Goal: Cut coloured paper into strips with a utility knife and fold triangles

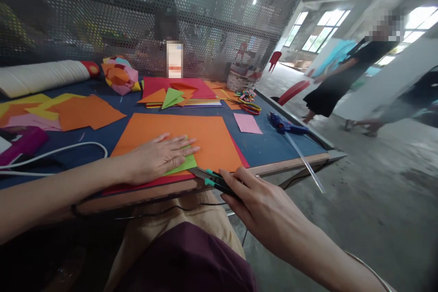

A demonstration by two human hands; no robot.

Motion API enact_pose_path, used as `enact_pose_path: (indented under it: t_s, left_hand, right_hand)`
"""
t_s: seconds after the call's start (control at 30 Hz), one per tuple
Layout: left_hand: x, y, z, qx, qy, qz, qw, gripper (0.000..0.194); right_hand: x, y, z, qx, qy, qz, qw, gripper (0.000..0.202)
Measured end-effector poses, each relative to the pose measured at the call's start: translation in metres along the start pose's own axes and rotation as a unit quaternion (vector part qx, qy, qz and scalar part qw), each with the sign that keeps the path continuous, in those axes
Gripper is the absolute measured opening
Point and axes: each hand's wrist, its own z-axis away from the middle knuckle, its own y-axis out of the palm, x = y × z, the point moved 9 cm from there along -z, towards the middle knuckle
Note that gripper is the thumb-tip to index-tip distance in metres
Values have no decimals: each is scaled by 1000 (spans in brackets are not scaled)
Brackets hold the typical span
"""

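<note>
My left hand (155, 157) lies flat, fingers stretched out, over a piece of green paper (189, 163). Much of that piece is hidden beneath the palm. Under it is a large orange sheet (208, 134), with red paper (241, 153) showing along its edges. My right hand (251, 191) is closed around a black and green utility knife (217, 180) at the table's front edge. The knife's blade points left, its tip at the lower right corner of the green piece; whether it touches the paper I cannot tell.
A blue glue gun (285, 124) lies right, its clear stick (306, 163) jutting past the edge. A pink square (247, 123), scissors (251, 107), stacked coloured paper (185, 87), and a paper ball (121, 75) lie around. A white cord (78, 144) runs left. A person (345, 70) stands beyond.
</note>
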Motion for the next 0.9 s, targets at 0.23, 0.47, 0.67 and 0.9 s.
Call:
enact_pose_path:
  t_s: [0.23,0.47,0.67,0.9]
  left_hand:
    - [-1,-1,0,-4,-3,0,1000,57]
    - [0,1,6,-12,-8,-1,1000,63]
    - [7,-1,9,-52,-14,-16,998,66]
    - [6,-11,8,-64,31,-20,997,80]
  right_hand:
    - [4,2,-3,12,11,7,1000,37]
    - [10,0,-2,-13,-22,1,1000,34]
    - [9,3,-6,18,-2,16,1000,36]
    - [7,4,-7,43,19,10,999,36]
